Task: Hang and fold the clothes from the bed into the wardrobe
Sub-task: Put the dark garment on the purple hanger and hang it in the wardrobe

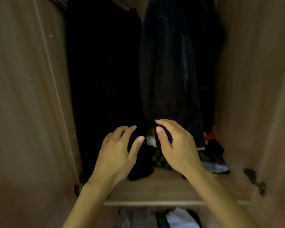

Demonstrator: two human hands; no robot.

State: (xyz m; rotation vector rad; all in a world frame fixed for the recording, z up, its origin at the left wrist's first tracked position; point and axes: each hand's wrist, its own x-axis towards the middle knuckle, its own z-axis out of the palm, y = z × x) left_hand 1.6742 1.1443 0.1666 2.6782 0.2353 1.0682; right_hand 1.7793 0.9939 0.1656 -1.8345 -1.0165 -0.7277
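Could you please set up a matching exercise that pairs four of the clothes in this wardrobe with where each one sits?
Things
1. dark fuzzy hanging garment
2. small red cloth
3. black bundled cloth
4. white cloth

Places
A. in the compartment under the wooden shelf
B. hanging above the shelf
C. at the back right of the shelf
D. towards the shelf's front, partly under the left hand

Pairs: 1-B, 2-C, 3-D, 4-A

The left hand [117, 155] and right hand [178, 150] are bare, with short, rounded fingernails [140, 139]; both forearms [89, 203] are uncovered to the near edge.
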